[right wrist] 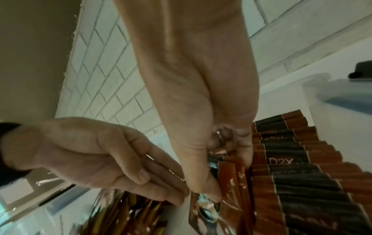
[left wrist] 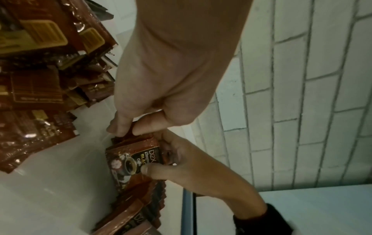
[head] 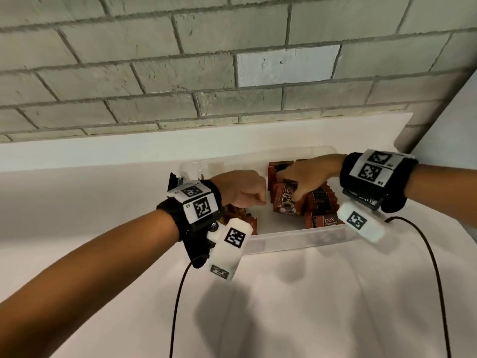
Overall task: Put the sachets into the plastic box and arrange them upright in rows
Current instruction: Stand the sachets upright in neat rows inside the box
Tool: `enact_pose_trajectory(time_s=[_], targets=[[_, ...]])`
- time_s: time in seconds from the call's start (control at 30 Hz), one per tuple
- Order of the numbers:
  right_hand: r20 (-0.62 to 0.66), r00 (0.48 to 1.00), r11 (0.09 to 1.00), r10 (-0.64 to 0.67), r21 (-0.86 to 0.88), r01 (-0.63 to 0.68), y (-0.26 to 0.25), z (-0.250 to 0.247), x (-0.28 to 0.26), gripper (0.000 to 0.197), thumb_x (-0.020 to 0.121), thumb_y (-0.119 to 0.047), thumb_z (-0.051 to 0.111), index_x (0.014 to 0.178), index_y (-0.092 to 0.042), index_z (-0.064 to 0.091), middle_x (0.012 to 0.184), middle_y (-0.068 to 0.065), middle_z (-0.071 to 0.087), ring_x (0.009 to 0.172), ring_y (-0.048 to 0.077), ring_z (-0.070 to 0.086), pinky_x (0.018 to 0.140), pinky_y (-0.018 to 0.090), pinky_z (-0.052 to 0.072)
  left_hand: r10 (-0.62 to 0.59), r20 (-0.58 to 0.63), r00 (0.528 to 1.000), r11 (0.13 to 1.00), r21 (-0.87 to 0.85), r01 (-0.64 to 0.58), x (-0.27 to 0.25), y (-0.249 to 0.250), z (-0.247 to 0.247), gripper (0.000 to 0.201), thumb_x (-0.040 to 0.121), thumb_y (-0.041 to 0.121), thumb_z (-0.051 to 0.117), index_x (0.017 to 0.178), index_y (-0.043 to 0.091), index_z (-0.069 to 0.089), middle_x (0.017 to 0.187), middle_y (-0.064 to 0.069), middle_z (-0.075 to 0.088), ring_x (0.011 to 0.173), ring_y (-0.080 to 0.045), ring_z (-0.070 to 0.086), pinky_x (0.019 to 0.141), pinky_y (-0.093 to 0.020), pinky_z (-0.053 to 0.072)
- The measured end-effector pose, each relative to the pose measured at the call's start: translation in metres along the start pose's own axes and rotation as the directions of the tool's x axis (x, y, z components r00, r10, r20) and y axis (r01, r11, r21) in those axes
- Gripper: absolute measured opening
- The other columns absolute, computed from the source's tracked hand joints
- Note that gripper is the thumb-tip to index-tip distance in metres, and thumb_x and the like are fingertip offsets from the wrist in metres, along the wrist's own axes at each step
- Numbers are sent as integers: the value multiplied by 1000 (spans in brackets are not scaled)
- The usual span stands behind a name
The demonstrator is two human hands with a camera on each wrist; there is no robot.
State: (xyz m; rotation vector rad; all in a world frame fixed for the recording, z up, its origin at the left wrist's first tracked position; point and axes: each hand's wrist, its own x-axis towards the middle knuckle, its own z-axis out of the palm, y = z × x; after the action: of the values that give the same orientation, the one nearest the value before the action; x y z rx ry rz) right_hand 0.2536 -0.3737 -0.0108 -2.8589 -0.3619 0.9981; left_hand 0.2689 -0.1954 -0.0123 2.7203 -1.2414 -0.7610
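A clear plastic box (head: 296,237) stands on the white table. My right hand (head: 296,195) grips a small stack of brown coffee sachets (left wrist: 132,160) upright inside it, thumb pressed on the front sachet (head: 285,202) and fingers behind. A row of upright sachets (head: 322,200) fills the box's right side and also shows in the right wrist view (right wrist: 302,167). My left hand (head: 259,201) reaches in from the left and pinches the top edge of that stack between thumb and forefinger (left wrist: 128,128). A loose pile of sachets (head: 240,213) lies at the box's left end.
A grey brick wall (head: 232,73) rises right behind the box. Black cables (head: 178,306) hang from both wrists over the bare white table in front. A dark object (head: 175,179) stands by the box's far left corner.
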Motion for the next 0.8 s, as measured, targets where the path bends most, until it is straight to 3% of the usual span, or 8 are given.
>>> enact_pose_trajectory(time_s=[0.1, 0.23, 0.43, 0.53, 0.7, 0.8], targets=[[-39, 998, 998, -48, -41, 46, 0, 3, 7, 29, 84, -24, 66, 100, -18, 43, 79, -9, 46, 71, 10, 47, 56, 19, 34, 54, 60, 997, 997, 59, -58, 10, 2, 5, 32, 98, 27, 47, 108, 7, 70, 106, -4, 68, 100, -21, 61, 88, -26, 45], [-131, 982, 989, -134, -85, 123, 3, 6, 14, 40, 81, -27, 72, 111, -12, 50, 97, 1, 53, 84, 16, 50, 64, 23, 38, 60, 81, 995, 993, 100, -68, 17, 5, 12, 31, 97, 27, 49, 104, 6, 70, 105, -7, 68, 98, -22, 61, 94, -32, 47], [-262, 949, 984, -177, -44, 172, 7, 5, 14, 42, 77, -27, 76, 105, -14, 48, 99, 0, 49, 89, 17, 47, 67, 25, 38, 86, 42, 995, 993, 74, -89, 16, 9, 11, 32, 98, 30, 49, 110, 10, 71, 109, -3, 69, 95, -16, 60, 91, -25, 44], [-304, 941, 988, -151, -2, 157, 13, 0, 8, 43, 75, -25, 77, 105, -13, 50, 99, 0, 50, 90, 17, 49, 68, 26, 41, 95, 26, 995, 993, 67, -97, 16, 10, 13, 31, 99, 29, 49, 111, 10, 70, 111, 0, 68, 92, -12, 55, 81, -18, 36], [-174, 981, 997, -81, -12, 80, 22, 1, 1, 31, 75, -29, 77, 88, -18, 51, 80, -4, 56, 74, 12, 52, 57, 19, 36, 115, 30, 993, 987, 110, -118, 17, 8, 17, 30, 97, 29, 52, 106, 8, 71, 106, -3, 66, 102, -18, 59, 78, -20, 37], [-155, 986, 998, -60, -10, 59, 21, 7, -1, 30, 75, -34, 77, 77, -23, 48, 73, -8, 50, 64, 5, 45, 56, 19, 34, 126, 51, 991, 984, 119, -132, 15, 8, 17, 30, 96, 30, 54, 115, 11, 67, 113, -1, 64, 107, -17, 56, 78, -19, 33]])
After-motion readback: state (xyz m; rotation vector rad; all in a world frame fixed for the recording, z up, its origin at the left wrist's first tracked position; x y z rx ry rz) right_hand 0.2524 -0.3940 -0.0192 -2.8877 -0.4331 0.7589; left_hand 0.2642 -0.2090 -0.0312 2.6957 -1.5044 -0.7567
